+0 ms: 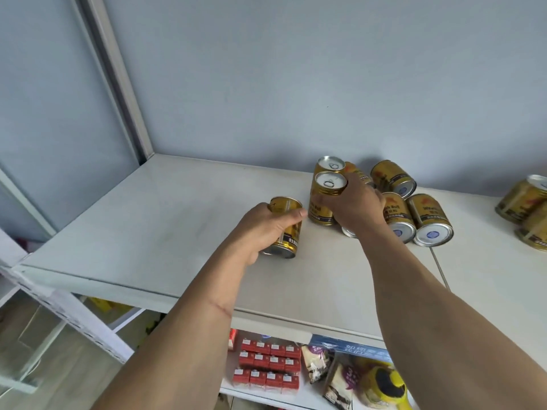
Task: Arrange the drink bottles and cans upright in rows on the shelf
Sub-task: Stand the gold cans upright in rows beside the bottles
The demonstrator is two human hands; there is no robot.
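Head view shows us a pale blue wall (296, 69) behind a wide white shelf (148, 232), with a grey upright post (118, 75) meeting the shelf at its back left corner. Below the shelf's front edge we see a lower shelf (257, 395) carrying rows of small red boxes (268, 366) and, to their right, snack packets (334, 380) and a yellow item (384, 383) that we cannot identify.

Our two bare forearms reach up from the bottom of the view. Our left hand (260, 229) curls its fingers and thumb around a gold can (285, 229) near the middle of the shelf; the can is tilted, its base towards us, and we cannot tell whether it touches the shelf. Our right hand (355, 205) grips the upper part of an upright gold can (324, 199), pull-tab lid on top, just right of the tilted one. Directly behind it stands a second upright can (330, 164), touching or nearly so.

Right of that hand, three more gold cans lie on their sides: one at the back (393, 179) near the wall, and two in front (398, 217) (430, 220) side by side, silver bases towards us. Part of another silver rim (349, 232) shows under our right wrist. At the far right edge, well apart, more gold cans (524, 202) lie clustered, cut off by the frame.
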